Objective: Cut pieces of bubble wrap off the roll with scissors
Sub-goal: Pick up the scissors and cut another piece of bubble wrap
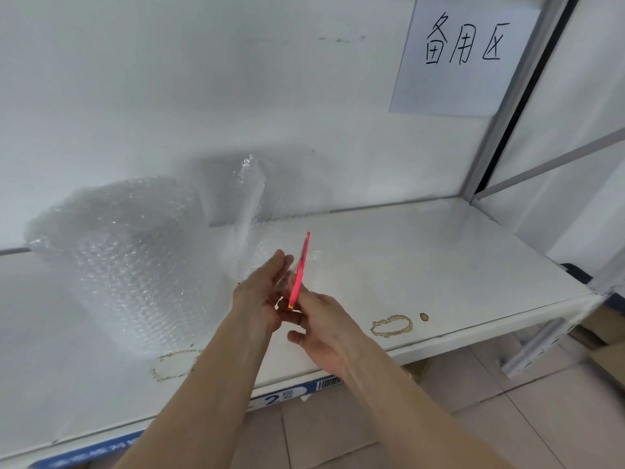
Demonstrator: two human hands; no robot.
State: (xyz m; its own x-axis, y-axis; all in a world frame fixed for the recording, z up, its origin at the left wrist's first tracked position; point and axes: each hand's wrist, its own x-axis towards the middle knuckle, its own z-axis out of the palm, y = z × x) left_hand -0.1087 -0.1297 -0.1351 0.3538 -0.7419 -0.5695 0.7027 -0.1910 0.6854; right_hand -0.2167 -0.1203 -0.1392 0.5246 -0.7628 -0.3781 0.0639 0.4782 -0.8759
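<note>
Scissors up, wrap loose at your fingertips

Roll (111, 252) sits far left on shelf (439, 265) w/ sheet trailing right. Your left hand (262, 296) is flat-fingered against the wrap edge (not pinching it), so film may slip or bunch. Right hand (324, 333) grips pink scissors (299, 275), blades by left fingertips: watch for a nick.

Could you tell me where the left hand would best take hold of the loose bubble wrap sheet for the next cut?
Probably the free edge of the bubble wrap sheet, just left of the pink scissors, coming in from the left. The sheet runs from the roll toward both hands, so pinching there should keep it taut at the blades. The left hand is already beside that edge; the right hand holds the scissors.
</note>
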